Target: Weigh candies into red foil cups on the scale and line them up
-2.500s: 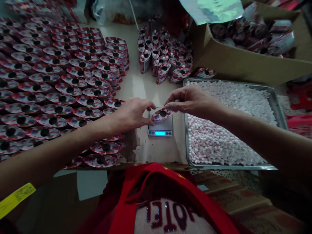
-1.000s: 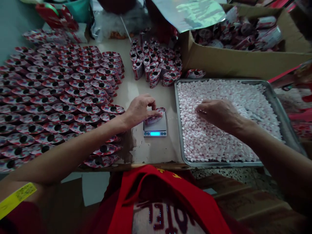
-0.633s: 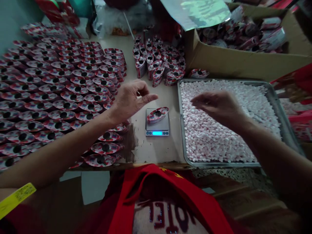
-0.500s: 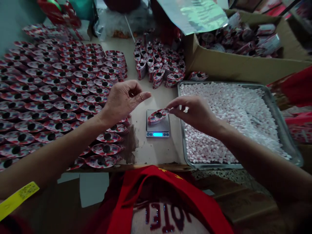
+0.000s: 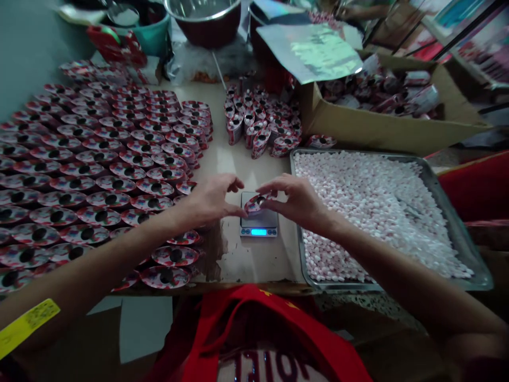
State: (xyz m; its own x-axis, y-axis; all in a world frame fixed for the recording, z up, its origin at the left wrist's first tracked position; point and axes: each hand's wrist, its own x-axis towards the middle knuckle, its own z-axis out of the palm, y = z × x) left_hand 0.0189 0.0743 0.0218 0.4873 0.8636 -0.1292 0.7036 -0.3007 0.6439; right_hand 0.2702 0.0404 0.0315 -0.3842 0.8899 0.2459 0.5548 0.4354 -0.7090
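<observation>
A small red and white oval container (image 5: 251, 205) with a hole in its top stands on a digital scale (image 5: 258, 222) with a lit blue display. Something white shows at its hole. My right hand (image 5: 292, 199) has its thumb and index finger around the container's right end, closed on it as far as I can see. At the left end is my left hand (image 5: 212, 199), thumb and fingers apart, the thumb tip close to the container; whether it touches is unclear. Right of the scale lies a metal tray (image 5: 299, 249) full of small white candy-like pellets (image 5: 358, 212).
Rows of similar oval containers (image 5: 85, 170) cover the left of the table. A smaller group (image 5: 262, 119) stands behind the scale, some with white pellets on top. A cardboard box (image 5: 358, 127) of containers is at the back right, a metal bowl (image 5: 202, 24) at the back.
My left hand has come down and right to the container's left end. My right hand has shifted left over the container. The view has tilted upward slightly.
</observation>
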